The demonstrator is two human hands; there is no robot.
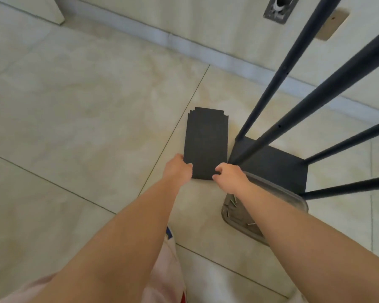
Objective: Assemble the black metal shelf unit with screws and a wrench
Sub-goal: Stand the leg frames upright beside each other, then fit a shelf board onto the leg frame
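Both arms reach down toward the tiled floor [85, 101], and both hands are on the stack of black shelf panels [206, 141] lying flat there. The left hand [178, 169] holds the stack's near left corner, fingers wrapped over the edge and thumb on top. The right hand [230, 176] is at the near right corner, fingers curled so the tips pinch the panel's edge. So each grip is closed on the stack, neither one spread wide. The panels have notched corners at the far end, and a few staggered edges show on the left side, several sheets piled together.

Just to the right of the stack stands the partly built shelf unit [278, 162]: one black panel at the bottom, with four black poles [315, 95] rising from its corners toward the camera. Small holes dot the poles. The stack's right edge lies just beside the unit's near corner; whether they touch cannot be told.

In front of the unit, partly under the right forearm, a clear plastic container [239, 217] sits on the floor with a few loose screws [233, 201] inside. At the bottom of the view, light pink clothing [169, 270] shows between the arms. Beyond, a pale wall [206, 16] meets the floor at a grey baseboard.
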